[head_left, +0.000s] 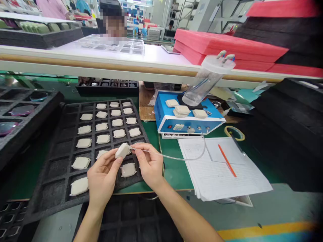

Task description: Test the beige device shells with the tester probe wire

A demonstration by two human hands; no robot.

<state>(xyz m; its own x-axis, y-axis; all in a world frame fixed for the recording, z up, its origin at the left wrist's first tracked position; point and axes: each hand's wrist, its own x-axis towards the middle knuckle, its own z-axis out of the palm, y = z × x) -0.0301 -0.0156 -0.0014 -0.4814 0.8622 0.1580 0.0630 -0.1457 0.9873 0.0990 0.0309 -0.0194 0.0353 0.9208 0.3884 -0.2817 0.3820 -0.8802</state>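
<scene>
My left hand (102,176) pinches a small white square part (122,150) between thumb and fingers, above a black foam tray (50,188) with several like parts in its cells. My right hand (148,163) is closed on the end of a thin clear tube (181,158) and holds it against the part's side. The tube curves right and up to a blue box device (186,122).
Three white parts (182,110) and a clear plastic cylinder (207,79) sit on the blue box. A paper stack with an orange pen (227,160) lies right of my hands. Black foam stacks (290,134) stand right, red foam sheets (227,45) on the shelf. A person sits beyond the shelf.
</scene>
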